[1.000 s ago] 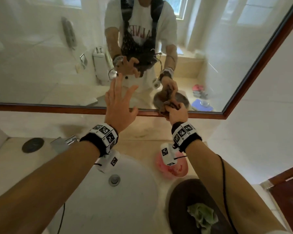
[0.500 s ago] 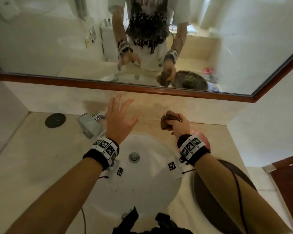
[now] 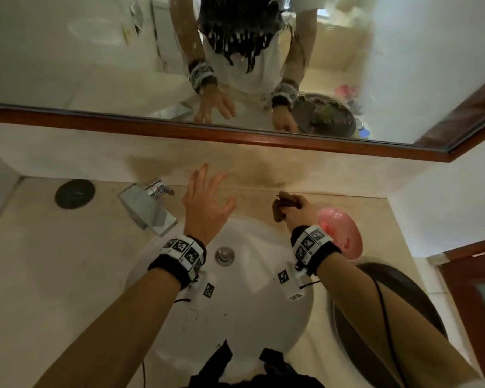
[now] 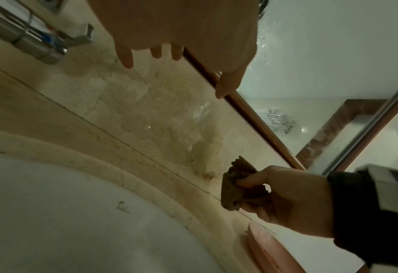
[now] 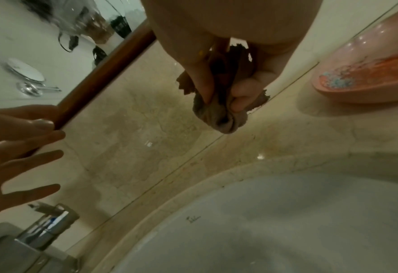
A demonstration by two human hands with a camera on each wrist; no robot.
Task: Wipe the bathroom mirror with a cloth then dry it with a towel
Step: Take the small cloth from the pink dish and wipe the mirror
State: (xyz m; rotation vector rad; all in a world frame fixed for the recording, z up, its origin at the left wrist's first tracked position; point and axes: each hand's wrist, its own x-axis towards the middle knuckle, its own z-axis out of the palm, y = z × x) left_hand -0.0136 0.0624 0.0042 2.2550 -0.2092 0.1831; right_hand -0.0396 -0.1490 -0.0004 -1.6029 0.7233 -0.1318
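Two hands over the basin. Right hand [image 3: 298, 212]: fingers [image 5: 200, 81] curled tight round a bunched brown cloth [image 5: 219, 114], wad poking out past the fingertips, held in the air just short of the back ledge, touching nothing visible. Left hand [image 3: 205, 205]: fingers [image 4: 125, 57] spread and straight, holding nothing, hovering near the tap [image 3: 146, 208].

Beyond both sets of fingertips: stained beige splashback [image 3: 157, 161], then the wooden lower frame, then the mirror [image 3: 67, 57] above it. Glass well apart from the cloth, droplets and streaks showing on it. Below the palms: white sink [image 3: 249, 317]. Just beside the right wrist, on its outer side: pink soap dish [image 3: 345, 233]. Behind that, nearer the elbow: dark round basin [image 3: 420, 298] on the counter; mirror reflection shows a greenish fabric lump inside, probably the drying towel, cannot confirm.

Likely step: wetting or wringing the cloth, or swapping it for the towel. Cannot tell which.

Risks:
- Wringing this far forward: dirty drips on ledge and splashback instead of in the bowl.
- Wad this tight: small contact patch, smears on glass. Worth unfolding first.
- Over-wet cloth: runs down into the wooden frame.
- Right wrist swinging outward: soap dish knocked off its spot.
- Wet left hand bracing on glass: fresh prints.
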